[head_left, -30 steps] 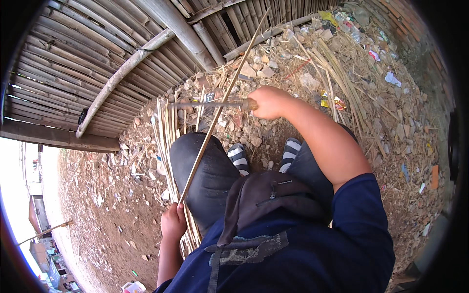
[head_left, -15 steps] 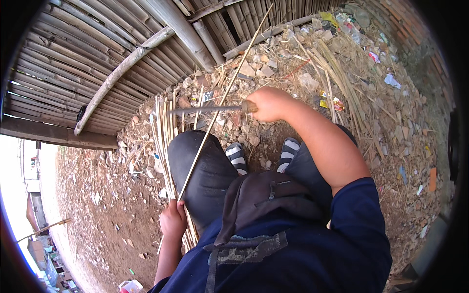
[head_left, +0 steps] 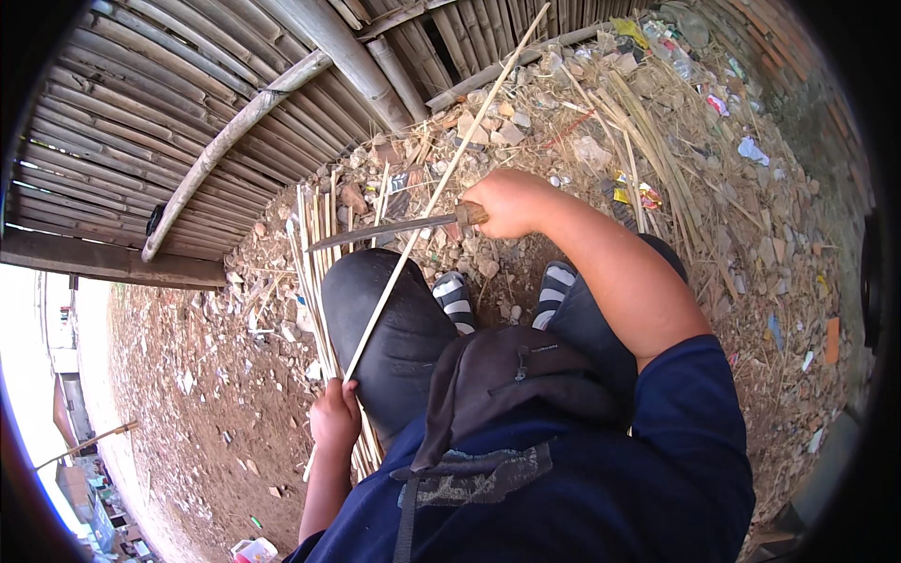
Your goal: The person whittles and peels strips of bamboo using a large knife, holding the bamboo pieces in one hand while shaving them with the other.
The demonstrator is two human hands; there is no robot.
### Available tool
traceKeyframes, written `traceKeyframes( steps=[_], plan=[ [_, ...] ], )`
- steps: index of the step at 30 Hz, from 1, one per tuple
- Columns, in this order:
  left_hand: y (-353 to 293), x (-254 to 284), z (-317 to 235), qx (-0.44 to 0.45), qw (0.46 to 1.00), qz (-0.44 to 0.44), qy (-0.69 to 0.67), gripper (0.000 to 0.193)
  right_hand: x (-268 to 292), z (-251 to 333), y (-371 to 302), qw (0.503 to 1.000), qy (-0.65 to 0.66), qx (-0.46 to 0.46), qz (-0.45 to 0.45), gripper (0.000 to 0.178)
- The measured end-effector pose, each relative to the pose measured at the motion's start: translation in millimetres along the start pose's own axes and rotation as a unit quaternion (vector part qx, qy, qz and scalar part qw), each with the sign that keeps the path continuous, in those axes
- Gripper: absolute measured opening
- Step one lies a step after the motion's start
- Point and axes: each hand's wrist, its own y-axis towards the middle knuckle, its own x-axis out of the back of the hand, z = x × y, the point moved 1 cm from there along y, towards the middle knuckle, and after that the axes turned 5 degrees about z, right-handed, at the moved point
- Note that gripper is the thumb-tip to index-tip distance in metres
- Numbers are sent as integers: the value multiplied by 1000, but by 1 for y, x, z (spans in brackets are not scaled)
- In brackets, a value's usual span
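Note:
My left hand (head_left: 335,418) is closed around the lower part of a long, thin bamboo strip (head_left: 449,172). The strip slants across my left thigh, up and to the right toward the bamboo wall. In my right hand (head_left: 511,203) is the wooden handle of a knife (head_left: 380,230) with a long dark blade pointing left. The blade crosses the strip above my left knee; whether its edge bites into it I cannot tell. Beside my left leg lies a bundle of similar strips (head_left: 310,239), running back under my left forearm.
A slatted bamboo wall (head_left: 122,169) with round poles rises ahead and to the left. Stones, dry straw and litter cover the ground. More bamboo strips (head_left: 662,150) lie ahead on the right. My sandalled feet (head_left: 455,300) stand between the stones. A dark waist bag (head_left: 526,385) rests on my lap.
The knife's tip has swung down and toward me, with my right hand slightly further left. The strip's far end has shifted right, and its paler, broader face now shows. My left hand keeps its place.

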Motion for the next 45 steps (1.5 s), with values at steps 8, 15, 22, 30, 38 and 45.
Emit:
traceKeyframes(
  steps=[8,15,22,30,38,45],
  plan=[
    [10,7,-9,-8,1000,13,-14,34,-9,-11,11,1000,26,1,3,20],
    [16,-3,-6,-31,996,-2,-80,32,3,-17,5,999,26,-39,-8,15],
    [6,2,-1,-38,997,-2,-67,32,-1,20,-5,998,-3,-1,-68,18],
    [19,10,-10,-16,999,9,-46,34,-11,-11,1,998,13,-57,-28,25],
    [15,6,-16,-23,996,-2,-92,33,-5,-18,-8,995,48,-43,-76,18],
    [-7,20,-5,-12,997,4,-71,33,-4,37,-15,993,-40,-18,-108,18]
  ],
)
